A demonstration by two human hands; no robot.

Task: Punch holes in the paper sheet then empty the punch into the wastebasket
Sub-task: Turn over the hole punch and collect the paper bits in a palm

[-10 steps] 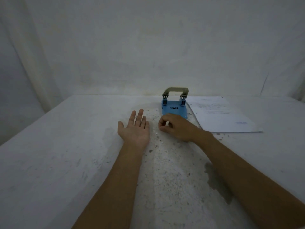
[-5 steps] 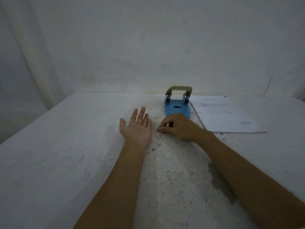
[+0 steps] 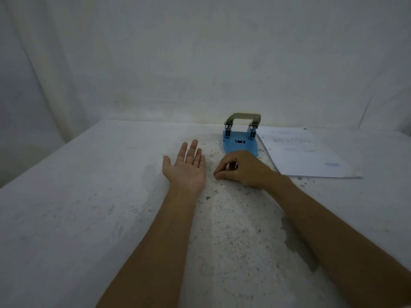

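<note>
A blue hole punch [image 3: 240, 143] with a grey-gold lever stands upright near the table's far edge. The paper sheet [image 3: 304, 154] lies flat just to its right. My left hand [image 3: 185, 167] rests palm up on the table, fingers apart and holding nothing. My right hand [image 3: 241, 168] sits in front of the punch with fingertips pinched together at the tabletop, beside small white paper bits [image 3: 223, 186] scattered there. Whether a bit is between the fingers cannot be told. No wastebasket is in view.
The white table [image 3: 89, 207] is speckled with dark specks and a grey stain [image 3: 298, 243] under my right forearm. A white cloth backdrop [image 3: 200, 58] rises behind the far edge; the table's left edge runs diagonally.
The camera has shifted slightly. My right hand's fingertips have slid a little toward my left hand along the tabletop. My left hand stays palm up.
</note>
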